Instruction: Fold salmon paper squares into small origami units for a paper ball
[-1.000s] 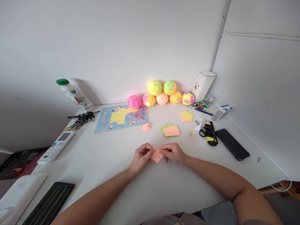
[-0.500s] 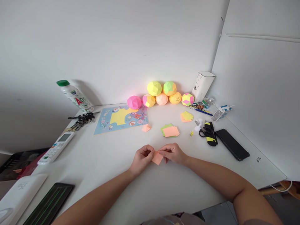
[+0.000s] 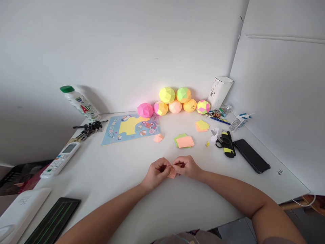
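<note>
Between my hands is a small peach paper piece (image 3: 172,173), partly hidden by fingers. My left hand (image 3: 157,171) pinches its left side, and my right hand (image 3: 187,166) grips the upper right side, the fingertips of both nearly touching. Just beyond lies a stack of peach and green paper sheets (image 3: 185,141). A folded peach paper piece (image 3: 158,138) rests to its left, and yellow and peach paper pieces (image 3: 202,125) sit farther back on the right.
Several faceted paper balls (image 3: 167,95) are piled against the wall. A blue picture board (image 3: 109,137) lies at left, near keys, a bottle (image 3: 82,104) and a remote (image 3: 61,159). Scissors (image 3: 219,143), a yellow-black cutter (image 3: 229,149) and a black phone (image 3: 251,156) lie at right.
My left hand has shifted slightly right, closer to my right hand. Less of the peach paper shows between the fingers, and its visible part looks narrower.
</note>
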The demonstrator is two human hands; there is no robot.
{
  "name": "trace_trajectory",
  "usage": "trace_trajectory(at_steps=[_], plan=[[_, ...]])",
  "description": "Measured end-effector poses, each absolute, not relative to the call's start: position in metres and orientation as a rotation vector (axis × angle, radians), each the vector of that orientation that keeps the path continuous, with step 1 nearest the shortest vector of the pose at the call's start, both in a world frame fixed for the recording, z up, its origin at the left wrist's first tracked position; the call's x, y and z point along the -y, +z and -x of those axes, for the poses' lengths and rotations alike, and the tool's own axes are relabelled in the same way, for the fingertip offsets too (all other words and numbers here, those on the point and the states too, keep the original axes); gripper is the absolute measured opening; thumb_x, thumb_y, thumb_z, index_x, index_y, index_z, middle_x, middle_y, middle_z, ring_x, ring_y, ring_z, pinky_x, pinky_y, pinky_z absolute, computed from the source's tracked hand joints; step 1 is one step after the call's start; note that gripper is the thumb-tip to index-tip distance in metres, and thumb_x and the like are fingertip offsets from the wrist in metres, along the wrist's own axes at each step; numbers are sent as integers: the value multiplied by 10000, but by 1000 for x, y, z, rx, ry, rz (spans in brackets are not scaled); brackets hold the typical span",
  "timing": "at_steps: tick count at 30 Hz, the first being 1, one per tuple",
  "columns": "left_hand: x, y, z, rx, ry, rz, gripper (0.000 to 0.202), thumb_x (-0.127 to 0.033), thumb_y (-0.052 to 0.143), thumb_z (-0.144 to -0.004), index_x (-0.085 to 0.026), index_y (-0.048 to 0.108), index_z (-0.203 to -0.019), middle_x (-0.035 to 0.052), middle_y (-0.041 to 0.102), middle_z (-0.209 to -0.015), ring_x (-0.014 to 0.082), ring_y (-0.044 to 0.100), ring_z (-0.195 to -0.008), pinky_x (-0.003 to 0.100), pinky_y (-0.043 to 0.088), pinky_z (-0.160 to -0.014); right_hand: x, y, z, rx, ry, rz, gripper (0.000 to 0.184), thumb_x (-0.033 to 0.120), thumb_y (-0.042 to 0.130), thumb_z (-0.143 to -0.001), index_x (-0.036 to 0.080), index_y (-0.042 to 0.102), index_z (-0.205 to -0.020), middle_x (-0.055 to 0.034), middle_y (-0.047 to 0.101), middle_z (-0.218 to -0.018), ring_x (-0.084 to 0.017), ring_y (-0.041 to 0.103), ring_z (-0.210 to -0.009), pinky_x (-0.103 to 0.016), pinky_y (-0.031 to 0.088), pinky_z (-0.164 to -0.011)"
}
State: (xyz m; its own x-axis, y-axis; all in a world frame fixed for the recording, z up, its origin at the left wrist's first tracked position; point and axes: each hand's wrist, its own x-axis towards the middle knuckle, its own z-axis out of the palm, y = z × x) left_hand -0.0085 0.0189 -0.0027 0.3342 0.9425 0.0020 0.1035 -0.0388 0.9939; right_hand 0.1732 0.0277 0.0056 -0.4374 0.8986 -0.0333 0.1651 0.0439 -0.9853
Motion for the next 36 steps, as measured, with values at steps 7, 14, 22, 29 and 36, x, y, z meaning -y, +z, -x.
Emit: trace_trajectory(at_steps=[7,14,22,29,36], plan=[[-20,7,9,-1069,971,-1298,165,-282,581,-712,-175,494,-621,-24,455,-604,103,409,-556,223,347,-528,-29,6,-176,1585,1443,1091,87,231,555,-754,159,554,-706,13,579,-603,-94,538,-472,-212,424,-459],[-24,3,14,-1110,1020,-1146,174,-303,602,-710,-168,516,-640,-22,472,-623,105,425,-574,219,350,-539,-32,7,-178,1415,1512,1066,118,264,480,-820,173,469,-746,-10,617,-691,-84,532,-457,-199,363,-424],[-21,10,11,-1059,928,-1217,209,-349,599,-722,-175,503,-657,-28,442,-611,101,404,-551,219,338,-521,-30,8,-177,1603,1497,1037,197,364,550,-813,169,539,-785,31,526,-600,-91,503,-499,-216,403,-482],[-21,7,10,-1020,898,-1338,164,-292,594,-728,-172,517,-646,-17,482,-650,105,418,-575,226,348,-542,-30,4,-177,1659,1447,1024,156,297,574,-781,162,602,-708,22,521,-581,-99,492,-506,-225,409,-483],[-24,6,14,-1001,973,-1189,196,-311,604,-722,-166,521,-620,-20,471,-621,108,424,-577,227,350,-548,-32,6,-179,1542,1457,1094,137,235,551,-774,146,591,-677,26,540,-506,-85,485,-438,-202,340,-422]])
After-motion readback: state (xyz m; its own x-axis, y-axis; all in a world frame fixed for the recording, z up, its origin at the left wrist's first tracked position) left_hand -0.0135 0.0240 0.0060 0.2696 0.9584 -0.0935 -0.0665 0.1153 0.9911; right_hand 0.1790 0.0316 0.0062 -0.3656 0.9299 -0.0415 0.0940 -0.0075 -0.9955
